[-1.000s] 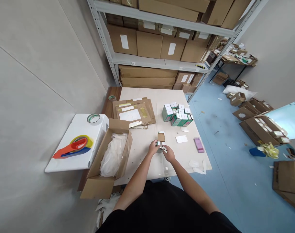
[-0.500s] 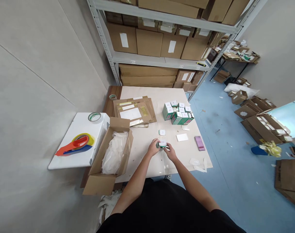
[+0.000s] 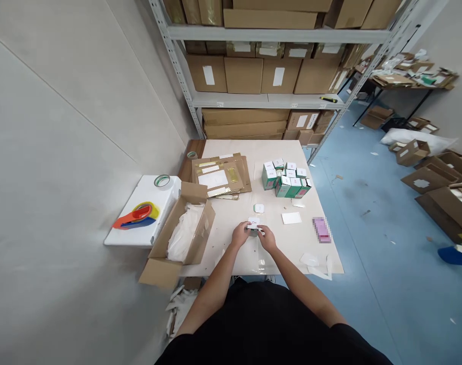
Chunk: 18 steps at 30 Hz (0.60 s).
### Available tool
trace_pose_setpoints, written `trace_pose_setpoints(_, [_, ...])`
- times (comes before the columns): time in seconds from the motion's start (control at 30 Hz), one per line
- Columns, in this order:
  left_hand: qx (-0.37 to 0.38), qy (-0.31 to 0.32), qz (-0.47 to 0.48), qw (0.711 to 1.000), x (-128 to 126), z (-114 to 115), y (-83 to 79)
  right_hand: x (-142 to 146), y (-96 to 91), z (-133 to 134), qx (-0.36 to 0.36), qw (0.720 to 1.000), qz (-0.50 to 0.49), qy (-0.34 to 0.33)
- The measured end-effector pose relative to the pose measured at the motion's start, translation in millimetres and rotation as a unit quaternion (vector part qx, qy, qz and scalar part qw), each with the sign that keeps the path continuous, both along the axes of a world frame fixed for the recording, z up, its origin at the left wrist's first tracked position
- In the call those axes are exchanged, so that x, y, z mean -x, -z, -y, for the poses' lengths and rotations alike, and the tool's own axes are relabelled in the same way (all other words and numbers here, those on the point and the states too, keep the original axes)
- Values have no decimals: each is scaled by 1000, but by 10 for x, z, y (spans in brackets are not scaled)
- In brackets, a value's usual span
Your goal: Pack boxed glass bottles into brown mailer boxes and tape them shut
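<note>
Both my hands meet over the near middle of the pale table (image 3: 231,213). My left hand (image 3: 240,235) and my right hand (image 3: 267,238) are closed around one small green box with a white top (image 3: 253,224), held just above the tabletop. A small white-and-green piece (image 3: 259,208) lies on the table just beyond the box. Farther back stands a cluster of several similar green boxes (image 3: 286,180). A white card (image 3: 292,218) lies to the right of my hands.
An open cardboard carton with clear plastic bags (image 3: 185,233) sits at the table's left edge. Flattened cardboard sheets (image 3: 220,175) lie at the back left. A tape dispenser (image 3: 136,217) and tape rolls rest on a white side surface. Shelves of cartons (image 3: 261,71) stand behind; boxes litter the blue floor.
The brown flap that stood up above the box a second ago is gone; the box now shows a closed white top. My view has shifted, so everything sits a little to the right.
</note>
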<state>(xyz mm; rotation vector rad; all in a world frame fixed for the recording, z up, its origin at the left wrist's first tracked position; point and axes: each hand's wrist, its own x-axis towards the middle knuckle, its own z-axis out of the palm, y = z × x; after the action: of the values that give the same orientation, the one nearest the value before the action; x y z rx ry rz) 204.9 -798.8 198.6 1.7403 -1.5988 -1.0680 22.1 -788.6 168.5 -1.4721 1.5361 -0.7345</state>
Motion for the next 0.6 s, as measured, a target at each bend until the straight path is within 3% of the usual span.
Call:
trace_pose_setpoints(0.33, [-34,-31,97,994,273,-253,-92,194,79,-29,-75,994,-9,-78])
trace_pose_setpoints(0.6, [-50,-18,113,992,476,-202,-175,314,38,62,-105,990,-22,-92])
